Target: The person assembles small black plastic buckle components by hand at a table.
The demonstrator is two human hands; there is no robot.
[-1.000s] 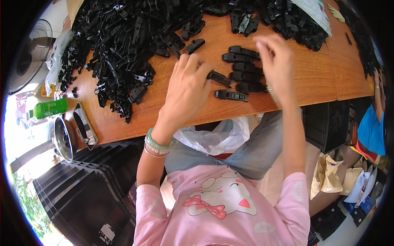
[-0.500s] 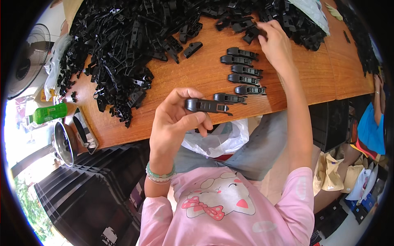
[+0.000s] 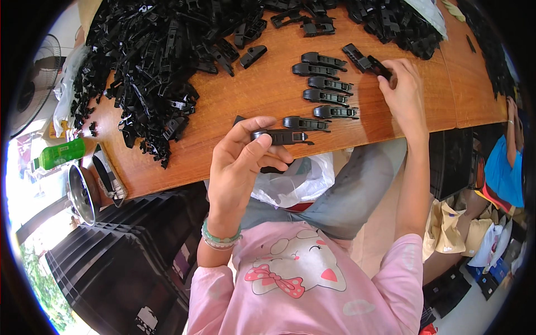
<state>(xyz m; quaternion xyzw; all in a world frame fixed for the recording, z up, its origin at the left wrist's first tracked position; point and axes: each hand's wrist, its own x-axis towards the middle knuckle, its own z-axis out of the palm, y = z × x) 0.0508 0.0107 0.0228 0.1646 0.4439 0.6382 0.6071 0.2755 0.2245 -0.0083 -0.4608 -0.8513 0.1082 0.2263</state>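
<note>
Brown wood is showing on the table (image 3: 234, 95); clock hours are running from the picture's centre. Toward ten a fan (image 3: 38, 84) is standing, and at nine a green bottle (image 3: 61, 153). Between ten and twelve a big heap (image 3: 151, 61) of black parts is sprawling. Near the centre, the left hand (image 3: 237, 159) is pinching a clip (image 3: 282, 137) between thumb and fingers. Six clips (image 3: 325, 98) are lying in a rough column toward one, a smaller heap (image 3: 396, 28) spreading beyond. At two, the right hand (image 3: 406, 95) is gripping a black piece (image 3: 381, 68), another piece (image 3: 356, 57) lying against its ten-o'clock side. At three, someone's blue shirt (image 3: 504, 167) is showing.
</note>
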